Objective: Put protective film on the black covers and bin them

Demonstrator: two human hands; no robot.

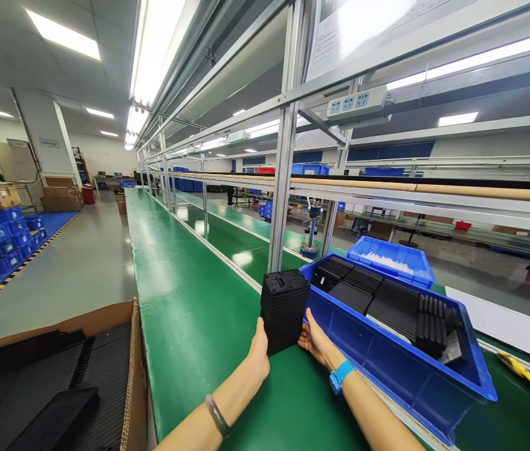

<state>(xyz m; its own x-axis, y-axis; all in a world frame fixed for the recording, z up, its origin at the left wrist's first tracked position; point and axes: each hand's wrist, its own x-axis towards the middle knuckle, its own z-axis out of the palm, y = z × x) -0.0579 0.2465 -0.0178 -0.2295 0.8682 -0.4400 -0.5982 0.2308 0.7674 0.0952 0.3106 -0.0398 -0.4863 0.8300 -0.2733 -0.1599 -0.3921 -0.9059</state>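
A tall stack of black plastic cases (284,313) stands upright on the green workbench, between my two hands. My left hand (259,348) presses against its left side, fingers partly hidden behind it. On the lower right side, my right hand (316,338) cups the same stack with its fingers bent. Just right of it sits a blue bin (387,357) holding rows of similar black cases (389,307). Whether the stack touches the bench or hangs slightly above it, I cannot tell.
A cardboard box (132,376) with black plastic parts stands at lower left. Behind the blue bin is a smaller blue tray (378,250) of white pieces. A yellow screwdriver (523,369) lies at right. A metal post (285,181) rises behind the stack.
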